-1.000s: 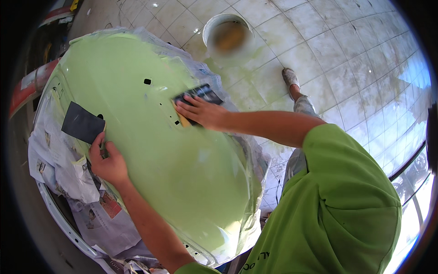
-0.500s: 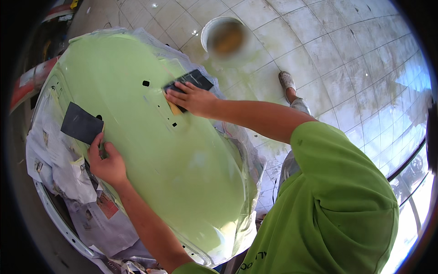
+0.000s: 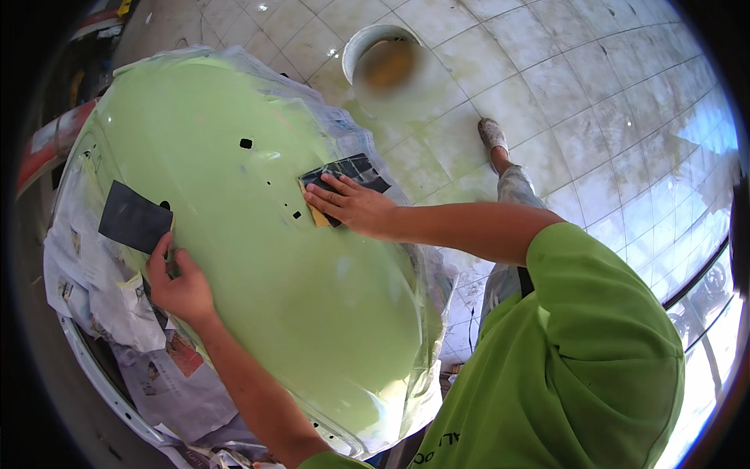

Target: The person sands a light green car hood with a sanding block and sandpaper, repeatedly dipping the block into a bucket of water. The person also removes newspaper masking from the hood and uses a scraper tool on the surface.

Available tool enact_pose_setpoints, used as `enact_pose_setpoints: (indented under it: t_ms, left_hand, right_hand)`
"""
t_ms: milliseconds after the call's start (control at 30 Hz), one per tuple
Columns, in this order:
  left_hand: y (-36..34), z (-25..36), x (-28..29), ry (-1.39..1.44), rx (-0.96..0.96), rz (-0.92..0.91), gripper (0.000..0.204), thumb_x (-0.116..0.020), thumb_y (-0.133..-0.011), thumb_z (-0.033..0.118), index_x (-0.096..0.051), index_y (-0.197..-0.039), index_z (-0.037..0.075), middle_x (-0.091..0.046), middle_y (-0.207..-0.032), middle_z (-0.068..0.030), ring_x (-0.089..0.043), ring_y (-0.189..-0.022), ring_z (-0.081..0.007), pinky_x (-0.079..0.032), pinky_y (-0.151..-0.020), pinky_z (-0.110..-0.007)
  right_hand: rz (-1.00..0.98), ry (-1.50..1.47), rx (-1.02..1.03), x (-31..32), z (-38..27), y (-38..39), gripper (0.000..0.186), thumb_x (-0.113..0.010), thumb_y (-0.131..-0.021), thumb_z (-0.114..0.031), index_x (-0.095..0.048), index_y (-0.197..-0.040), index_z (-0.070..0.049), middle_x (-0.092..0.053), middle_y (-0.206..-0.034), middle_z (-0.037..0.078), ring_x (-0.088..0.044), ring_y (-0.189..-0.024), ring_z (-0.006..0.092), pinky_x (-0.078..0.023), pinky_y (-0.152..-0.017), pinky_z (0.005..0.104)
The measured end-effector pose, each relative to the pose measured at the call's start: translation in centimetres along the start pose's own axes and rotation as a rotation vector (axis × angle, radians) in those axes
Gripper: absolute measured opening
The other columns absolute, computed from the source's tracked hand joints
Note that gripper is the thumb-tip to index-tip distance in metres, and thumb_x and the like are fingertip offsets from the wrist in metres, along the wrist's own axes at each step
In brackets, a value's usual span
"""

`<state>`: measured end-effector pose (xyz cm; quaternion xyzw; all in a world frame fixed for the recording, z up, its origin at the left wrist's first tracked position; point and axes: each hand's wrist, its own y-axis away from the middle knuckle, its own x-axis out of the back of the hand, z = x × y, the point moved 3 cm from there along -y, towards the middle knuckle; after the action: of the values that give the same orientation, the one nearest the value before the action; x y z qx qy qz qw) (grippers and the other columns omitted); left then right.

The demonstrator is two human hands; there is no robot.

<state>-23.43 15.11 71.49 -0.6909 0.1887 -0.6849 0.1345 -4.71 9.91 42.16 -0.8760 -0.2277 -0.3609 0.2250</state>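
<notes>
A pale green car body panel [image 3: 312, 305] lies across the view, with several small dark holes in it. On its right side my right hand [image 3: 355, 209] presses a black sheet of sandpaper [image 3: 361, 170] flat against the surface, fingers laid over it. A yellowish edge, perhaps a pad or the sheet's back, shows under those fingers. At the panel's left edge my left hand [image 3: 181, 288] pinches the corner of another dark sandpaper sheet [image 3: 134, 219] between thumb and fingers. That sheet is spread out over the panel's edge and the paper beside it.
Newspaper masking [image 3: 176, 383] and clear plastic film [image 3: 328, 117] surround the panel. A whitish bucket [image 3: 361, 48] with blurred brown contents stands on the tiled floor [image 3: 578, 86] beyond. My shoe [image 3: 492, 134] rests on the tiles at right. A red and white part [image 3: 58, 137] lies at far left.
My right hand has slid toward me and to the right along the panel, taking its sandpaper with it. My left hand and its sheet have shifted only slightly.
</notes>
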Motion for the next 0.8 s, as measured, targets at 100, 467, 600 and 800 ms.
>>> enact_pose_setpoints:
  t_ms: [100, 467, 600, 800]
  left_hand:
    - [-0.2, 0.7, 0.0, 0.058, 0.049, -0.003, 0.028, -0.062, -0.085, 0.005, -0.078, -0.107, 0.007, -0.074, -0.098, -0.0081, -0.068, -0.08, -0.0226, -0.053, -0.071, -0.034]
    - [-0.4, 0.7, 0.1, 0.015, 0.024, 0.013, 0.028, -0.062, -0.084, 0.005, -0.077, -0.107, 0.006, -0.074, -0.097, -0.0084, -0.068, -0.079, -0.0233, -0.053, -0.071, -0.035]
    - [-0.4, 0.6, -0.2, 0.015, 0.056, -0.001, 0.028, -0.062, -0.084, 0.004, -0.077, -0.107, 0.006, -0.074, -0.097, -0.0084, -0.067, -0.078, -0.0233, -0.053, -0.071, -0.035]
    - [-0.2, 1.1, 0.1, 0.018, 0.006, 0.024, 0.028, -0.061, -0.084, 0.005, -0.077, -0.107, 0.006, -0.073, -0.097, -0.0082, -0.066, -0.078, -0.0228, -0.052, -0.071, -0.035]
  right_hand:
    - [0.045, 0.045, 0.047, 1.0, 2.2, -3.4, 0.076, -0.052, -0.099, -0.019, -0.017, -0.166, -0.012, -0.023, -0.172, 0.009, -0.028, -0.155, 0.036, -0.025, -0.126, 0.0503]
    - [-0.084, -0.215, 0.03, 1.8, -0.2, -4.5, 0.074, -0.043, -0.099, -0.004, -0.009, -0.165, -0.003, -0.018, -0.171, 0.018, -0.023, -0.157, 0.0356, -0.026, -0.127, 0.0499]
    - [-0.145, -0.491, -0.319, 4.4, -2.2, -10.8, 0.082, -0.047, -0.092, 0.002, -0.01, -0.165, -0.004, -0.015, -0.171, 0.022, -0.022, -0.157, 0.0368, -0.025, -0.127, 0.0487]
    - [0.016, -0.653, 0.128, 4.4, -2.0, -6.6, 0.087, -0.046, -0.088, 0.008, -0.01, -0.165, -0.003, -0.015, -0.172, 0.019, -0.019, -0.158, 0.038, -0.024, -0.128, 0.0494]
